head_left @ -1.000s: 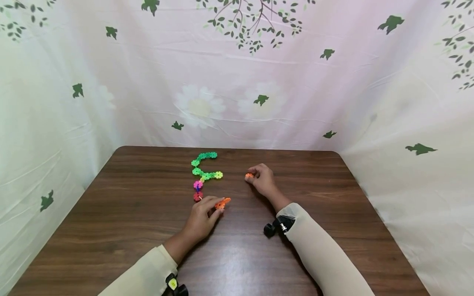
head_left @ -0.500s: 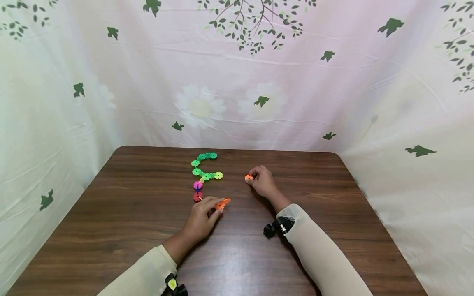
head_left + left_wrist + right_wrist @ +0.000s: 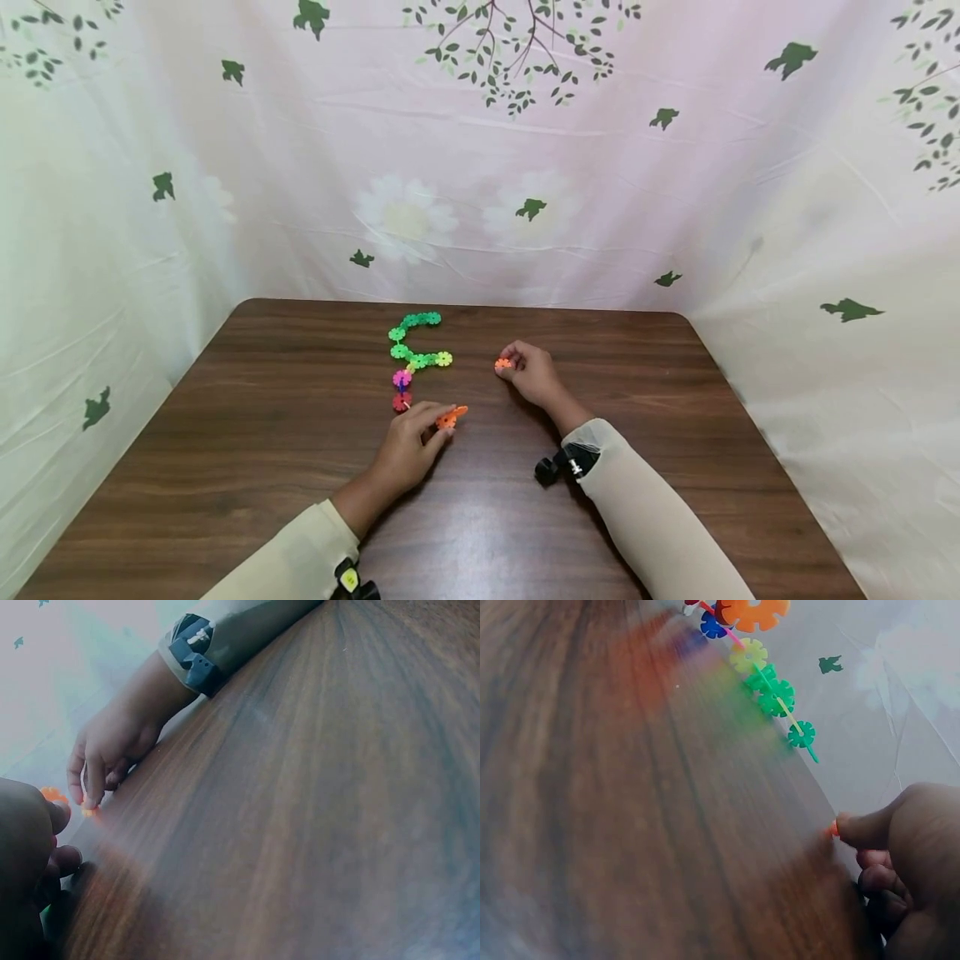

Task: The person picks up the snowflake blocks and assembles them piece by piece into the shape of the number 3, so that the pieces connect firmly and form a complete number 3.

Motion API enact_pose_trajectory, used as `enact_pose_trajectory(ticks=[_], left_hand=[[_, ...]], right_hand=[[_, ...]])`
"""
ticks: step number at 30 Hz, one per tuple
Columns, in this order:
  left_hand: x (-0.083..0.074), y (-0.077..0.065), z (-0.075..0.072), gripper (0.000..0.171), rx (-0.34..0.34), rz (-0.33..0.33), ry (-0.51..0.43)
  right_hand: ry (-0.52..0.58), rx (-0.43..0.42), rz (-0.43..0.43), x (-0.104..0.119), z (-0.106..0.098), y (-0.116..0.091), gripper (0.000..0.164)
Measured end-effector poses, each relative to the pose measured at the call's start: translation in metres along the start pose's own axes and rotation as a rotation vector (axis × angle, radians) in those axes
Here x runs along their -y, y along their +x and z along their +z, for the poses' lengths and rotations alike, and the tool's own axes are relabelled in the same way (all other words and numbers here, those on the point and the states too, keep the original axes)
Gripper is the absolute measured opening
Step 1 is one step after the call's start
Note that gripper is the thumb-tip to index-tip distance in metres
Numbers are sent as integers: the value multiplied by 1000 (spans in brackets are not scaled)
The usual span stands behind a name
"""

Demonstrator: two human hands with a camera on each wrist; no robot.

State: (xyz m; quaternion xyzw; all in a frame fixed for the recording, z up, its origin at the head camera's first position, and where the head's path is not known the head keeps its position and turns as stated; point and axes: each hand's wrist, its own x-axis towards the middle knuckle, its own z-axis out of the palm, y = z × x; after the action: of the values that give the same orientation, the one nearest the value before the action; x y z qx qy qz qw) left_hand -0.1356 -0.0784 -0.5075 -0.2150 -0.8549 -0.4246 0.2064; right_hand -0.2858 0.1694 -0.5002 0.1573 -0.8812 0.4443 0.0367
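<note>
A chain of notched plastic flower discs, green, yellow, pink, blue and red, lies on the table; its green disc [image 3: 400, 351] and pink disc [image 3: 402, 378] are on the bend. My left hand [image 3: 408, 437] pinches joined orange discs [image 3: 447, 419] beside the red disc [image 3: 402, 402] at the chain's near end, partly covering that end. Farther right, my right hand [image 3: 534, 377] pinches a single orange disc [image 3: 502, 364] between thumb and fingers, low over the table. In the right wrist view, the thumb hides most of that orange disc [image 3: 832, 829].
The brown wooden table [image 3: 660, 467] has rounded far corners. A pale curtain [image 3: 465, 167] printed with leaves and birds surrounds it at the back and sides. Black wrist cameras [image 3: 557, 467] sit on both sleeves.
My right hand has drifted slightly toward the front with its orange disc. The left hand and the chain keep their places; the head view has tilted a little.
</note>
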Motion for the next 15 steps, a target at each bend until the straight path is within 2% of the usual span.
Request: enact_pose_trajectory(ticks=[7, 15], left_hand=[[0, 0, -1, 35, -2, -5, 3], [0, -1, 0, 36, 0, -1, -15]], right_hand=[[67, -7, -67, 1, 0, -6, 16], [269, 51, -60, 4, 1, -19, 29]])
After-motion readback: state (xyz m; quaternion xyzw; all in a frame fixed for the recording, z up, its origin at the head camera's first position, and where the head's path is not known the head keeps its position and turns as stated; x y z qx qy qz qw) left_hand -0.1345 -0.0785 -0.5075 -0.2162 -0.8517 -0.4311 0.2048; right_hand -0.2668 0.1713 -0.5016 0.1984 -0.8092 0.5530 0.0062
